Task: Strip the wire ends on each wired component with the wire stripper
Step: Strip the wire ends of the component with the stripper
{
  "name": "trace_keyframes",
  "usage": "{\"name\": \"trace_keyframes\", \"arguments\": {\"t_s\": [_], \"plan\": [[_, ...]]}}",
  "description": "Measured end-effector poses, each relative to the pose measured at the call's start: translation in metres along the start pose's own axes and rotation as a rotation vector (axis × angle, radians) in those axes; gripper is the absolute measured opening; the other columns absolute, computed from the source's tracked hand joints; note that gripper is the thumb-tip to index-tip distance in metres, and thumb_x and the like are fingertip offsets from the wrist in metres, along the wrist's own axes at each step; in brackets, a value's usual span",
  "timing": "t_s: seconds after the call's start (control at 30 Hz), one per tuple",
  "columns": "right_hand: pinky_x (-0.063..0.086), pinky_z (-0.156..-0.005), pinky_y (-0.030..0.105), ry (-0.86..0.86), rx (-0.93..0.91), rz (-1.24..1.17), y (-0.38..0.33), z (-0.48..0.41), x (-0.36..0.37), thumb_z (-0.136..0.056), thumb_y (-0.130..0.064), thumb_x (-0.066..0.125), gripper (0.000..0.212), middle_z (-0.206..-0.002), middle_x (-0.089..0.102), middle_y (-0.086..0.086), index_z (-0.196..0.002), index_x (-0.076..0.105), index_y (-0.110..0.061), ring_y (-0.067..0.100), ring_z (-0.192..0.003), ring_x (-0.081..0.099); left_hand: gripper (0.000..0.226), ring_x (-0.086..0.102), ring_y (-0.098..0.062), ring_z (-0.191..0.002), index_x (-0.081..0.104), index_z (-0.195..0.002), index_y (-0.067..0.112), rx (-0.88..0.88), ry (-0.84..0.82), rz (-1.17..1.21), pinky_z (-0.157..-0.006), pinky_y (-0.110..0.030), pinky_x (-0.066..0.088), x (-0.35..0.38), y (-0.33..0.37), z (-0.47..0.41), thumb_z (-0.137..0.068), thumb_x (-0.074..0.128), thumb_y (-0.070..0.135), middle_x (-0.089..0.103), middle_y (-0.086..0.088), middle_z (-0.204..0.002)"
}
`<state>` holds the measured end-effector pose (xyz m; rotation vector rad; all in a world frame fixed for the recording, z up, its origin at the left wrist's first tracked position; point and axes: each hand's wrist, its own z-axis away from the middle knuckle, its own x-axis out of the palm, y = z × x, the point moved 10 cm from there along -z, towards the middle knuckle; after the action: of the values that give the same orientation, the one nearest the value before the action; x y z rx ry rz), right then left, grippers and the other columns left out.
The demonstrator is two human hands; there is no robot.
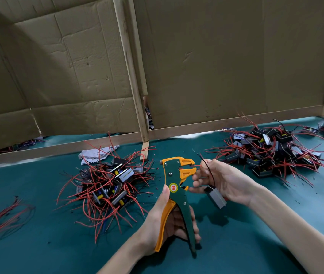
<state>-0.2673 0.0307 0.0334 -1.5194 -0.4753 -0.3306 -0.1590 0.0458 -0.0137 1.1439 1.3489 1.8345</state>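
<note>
- A brown corrugated cardboard screen (216, 66) stands along the far edge of the teal-covered desk (38, 234).
- A large heap of black wired components with red leads (271, 153) lies toward the far right corner. A second tangled heap (107, 184) sits mid-desk, left of the hands. I cannot tell which heap is already stripped.
- The green-and-orange automatic wire stripper (174, 186) is held upright over the near middle of the desk. The left-hand grip (163, 226) is closed round its handles, which look spread rather than squeezed.
- The right-hand grip (224, 180) pinches a grey block-shaped component (215, 196) and its leads just beside the tool's head.
- A thin red lead (195, 166) reaches into the jaws, and a loose black lead (206, 167) curls over the fingers.
- Risks:
  - If the red lead is fed in skewed or too deep, a squeeze could nick strands or bare too much.
  - The black lead might stray into the jaws.
  - The fingertips sit close enough to the jaws to be pinched.
</note>
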Motion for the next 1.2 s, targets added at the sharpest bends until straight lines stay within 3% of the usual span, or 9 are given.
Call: {"name": "trace_keyframes", "arguments": {"t_s": [0.2,0.27,0.33,0.43,0.53,0.63,0.73,0.93,1.2], "plan": [[0.058,-0.076,0.044,0.000,0.007,-0.024,0.001,0.001,0.002,-0.087,-0.017,0.043,0.018,-0.077,0.064,0.019,-0.074,0.048,-0.006,0.026,-0.067,0.067,0.083,0.060,-0.027,-0.052,0.061,-0.067,0.007,-0.007,0.094,-0.059,-0.057,-0.035,0.054,-0.007,-0.002,0.003,-0.067,0.033,0.085,0.058,-0.016,-0.063],[0.057,-0.076,0.044,-0.006,0.013,0.007,0.001,0.001,0.004,-0.088,-0.020,0.045,0.022,-0.076,0.064,0.018,-0.072,0.049,-0.006,0.025,-0.065,0.066,0.084,0.051,-0.023,-0.040,0.056,-0.059,0.009,-0.003,0.215,-0.094,-0.044,-0.025,0.044,-0.016,-0.004,0.005,-0.061,0.034,0.090,0.050,-0.013,-0.054],[0.056,-0.077,0.046,-0.039,0.025,0.071,0.004,0.002,0.009,-0.091,-0.024,0.045,0.027,-0.071,0.061,0.015,-0.069,0.050,-0.010,0.024,-0.060,0.061,0.085,0.045,-0.022,-0.037,0.052,-0.056,0.010,0.015,0.277,-0.118,-0.040,-0.022,0.039,-0.021,-0.004,0.006,-0.060,0.030,0.091,0.046,-0.012,-0.051],[0.056,-0.074,0.045,-0.049,0.018,0.117,0.002,0.004,0.012,-0.093,-0.024,0.047,0.026,-0.060,0.049,0.007,-0.070,0.045,-0.011,0.019,-0.051,0.050,0.086,0.059,-0.030,-0.053,0.061,-0.074,0.002,0.041,0.205,0.004,-0.053,-0.032,0.051,-0.015,0.001,0.004,-0.078,0.028,0.082,0.057,-0.020,-0.064],[0.056,-0.074,0.043,0.002,-0.027,0.108,-0.007,0.005,0.004,-0.092,-0.023,0.052,0.025,-0.056,0.036,0.001,-0.071,0.049,-0.009,0.014,-0.049,0.043,0.085,0.066,-0.038,-0.072,0.062,-0.090,-0.004,0.040,0.109,0.089,-0.067,-0.042,0.056,-0.009,0.006,0.002,-0.078,0.025,0.071,0.063,-0.026,-0.079],[0.057,-0.077,0.043,0.064,-0.049,0.113,-0.011,0.006,-0.004,-0.088,-0.022,0.058,0.024,-0.055,0.033,0.001,-0.072,0.060,-0.004,0.013,-0.048,0.042,0.085,0.067,-0.039,-0.074,0.065,-0.091,-0.004,0.040,0.097,0.096,-0.072,-0.045,0.056,-0.009,0.005,0.001,-0.077,0.027,0.071,0.064,-0.026,-0.080],[0.056,-0.079,0.043,0.080,-0.064,0.136,-0.012,0.006,-0.005,-0.088,-0.023,0.059,0.028,-0.058,0.032,0.001,-0.065,0.054,-0.008,0.014,-0.050,0.042,0.081,0.067,-0.038,-0.074,0.070,-0.085,0.001,0.041,0.093,0.077,-0.073,-0.046,0.056,-0.007,0.007,0.002,-0.079,0.037,0.074,0.065,-0.022,-0.080],[0.057,-0.074,0.044,0.109,-0.099,0.099,-0.013,0.004,-0.008,-0.087,-0.020,0.059,0.027,-0.061,0.044,0.007,-0.068,0.041,-0.011,0.018,-0.051,0.046,0.081,0.067,-0.038,-0.077,0.071,-0.088,0.003,0.029,0.033,0.067,-0.074,-0.046,0.055,-0.002,0.006,0.003,-0.069,0.040,0.075,0.065,-0.023,-0.083],[0.057,-0.072,0.041,0.132,-0.139,0.085,-0.018,0.004,-0.012,-0.098,-0.014,0.049,0.018,-0.065,0.056,0.011,-0.081,0.041,-0.011,0.016,-0.049,0.049,0.083,0.067,-0.039,-0.078,0.071,-0.090,0.002,0.013,0.002,0.047,-0.076,-0.045,0.055,-0.001,0.003,0.002,-0.070,0.038,0.076,0.066,-0.025,-0.084]]}}
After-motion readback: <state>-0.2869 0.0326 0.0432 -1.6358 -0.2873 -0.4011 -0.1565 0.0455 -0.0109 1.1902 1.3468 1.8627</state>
